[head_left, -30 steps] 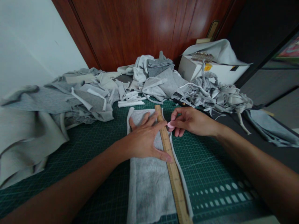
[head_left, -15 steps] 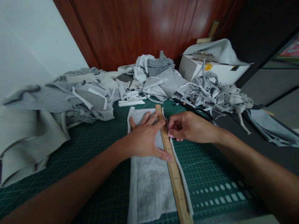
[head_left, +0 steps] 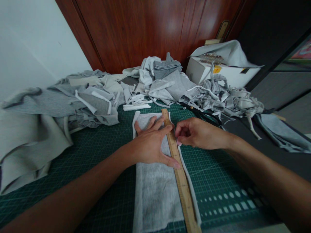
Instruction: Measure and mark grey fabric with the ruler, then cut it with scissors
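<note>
A grey fabric piece (head_left: 157, 194) lies lengthwise on the green cutting mat (head_left: 97, 155), with a wooden ruler (head_left: 181, 176) along its right side. My left hand (head_left: 153, 142) rests on both with its fingers spread, thumb and forefinger on the ruler. Beyond the ruler's right edge a narrow strip of the fabric (head_left: 190, 186) shows. At this strip, beside the middle of the ruler, my right hand (head_left: 191, 132) is closed in a pinch on the fabric edge; its fingertips partly hide the spot.
Grey cloth (head_left: 60, 103) is heaped at the left and back. Black scissors (head_left: 204, 115) lie beyond my right hand, near tangled fabric strips (head_left: 218, 95). A white box (head_left: 221, 74) stands against the wooden door (head_left: 136, 32).
My right hand has shifted very slightly down along the fabric edge, and its fingers have drawn in a little. My left hand, the ruler and the fabric have stayed in place.
</note>
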`<action>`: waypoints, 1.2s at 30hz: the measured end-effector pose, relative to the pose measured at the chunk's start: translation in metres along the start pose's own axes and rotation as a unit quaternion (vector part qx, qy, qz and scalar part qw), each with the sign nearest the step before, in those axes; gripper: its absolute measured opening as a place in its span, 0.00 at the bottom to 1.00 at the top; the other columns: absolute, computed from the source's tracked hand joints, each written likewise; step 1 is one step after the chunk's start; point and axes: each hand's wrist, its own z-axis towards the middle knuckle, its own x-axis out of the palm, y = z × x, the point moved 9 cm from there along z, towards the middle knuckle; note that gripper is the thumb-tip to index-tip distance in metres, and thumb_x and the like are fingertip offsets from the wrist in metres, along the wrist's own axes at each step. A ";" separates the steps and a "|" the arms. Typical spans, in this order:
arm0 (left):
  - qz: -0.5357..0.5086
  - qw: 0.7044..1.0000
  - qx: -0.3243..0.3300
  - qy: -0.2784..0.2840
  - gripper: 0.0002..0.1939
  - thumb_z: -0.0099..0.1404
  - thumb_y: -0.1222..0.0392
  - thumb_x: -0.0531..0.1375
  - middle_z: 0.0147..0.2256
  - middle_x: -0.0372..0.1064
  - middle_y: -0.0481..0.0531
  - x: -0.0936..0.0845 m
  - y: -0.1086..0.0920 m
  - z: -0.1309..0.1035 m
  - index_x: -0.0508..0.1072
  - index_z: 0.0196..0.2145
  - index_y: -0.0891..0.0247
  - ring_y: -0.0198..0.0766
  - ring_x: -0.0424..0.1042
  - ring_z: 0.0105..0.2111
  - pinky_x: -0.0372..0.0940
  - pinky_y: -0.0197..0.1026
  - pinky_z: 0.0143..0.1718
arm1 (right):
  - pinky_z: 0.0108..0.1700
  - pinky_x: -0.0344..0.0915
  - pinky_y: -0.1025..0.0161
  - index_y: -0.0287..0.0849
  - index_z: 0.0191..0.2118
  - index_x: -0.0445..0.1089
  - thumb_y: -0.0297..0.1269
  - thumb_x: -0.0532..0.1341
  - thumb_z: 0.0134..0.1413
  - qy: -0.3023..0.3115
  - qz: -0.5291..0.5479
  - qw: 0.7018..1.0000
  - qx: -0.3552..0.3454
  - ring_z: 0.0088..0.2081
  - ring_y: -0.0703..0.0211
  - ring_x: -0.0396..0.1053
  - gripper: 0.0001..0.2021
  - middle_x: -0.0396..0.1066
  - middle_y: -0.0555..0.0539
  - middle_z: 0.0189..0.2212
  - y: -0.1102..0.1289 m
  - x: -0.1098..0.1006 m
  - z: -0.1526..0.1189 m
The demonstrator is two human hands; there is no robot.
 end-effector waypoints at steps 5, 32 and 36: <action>-0.008 1.000 -0.001 -0.009 0.62 0.49 0.21 0.64 0.77 0.27 0.61 -0.001 -0.001 0.001 0.50 0.73 0.51 0.78 0.28 0.74 0.31 0.95 0.56 | 0.28 0.60 0.65 0.43 0.33 0.70 0.31 0.63 0.54 -0.016 -0.024 1.000 -0.004 0.28 0.62 0.68 0.01 0.72 0.51 0.27 0.005 0.000 0.003; -0.020 1.000 -0.010 -0.019 0.66 0.43 0.18 0.66 0.77 0.31 0.65 -0.004 -0.003 -0.001 0.53 0.71 0.56 0.77 0.31 0.74 0.28 0.92 0.59 | 0.24 0.59 0.65 0.41 0.35 0.72 0.25 0.65 0.47 -0.128 -0.076 0.985 0.081 0.23 0.61 0.69 0.08 0.74 0.53 0.21 -0.008 -0.029 0.028; -0.011 1.000 -0.001 -0.015 0.64 0.46 0.19 0.65 0.77 0.28 0.63 -0.002 -0.002 0.000 0.51 0.73 0.50 0.78 0.29 0.74 0.26 0.92 0.58 | 0.22 0.56 0.67 0.41 0.35 0.72 0.24 0.65 0.46 -0.125 -0.031 0.989 0.076 0.21 0.64 0.67 0.08 0.74 0.52 0.21 -0.006 -0.034 0.024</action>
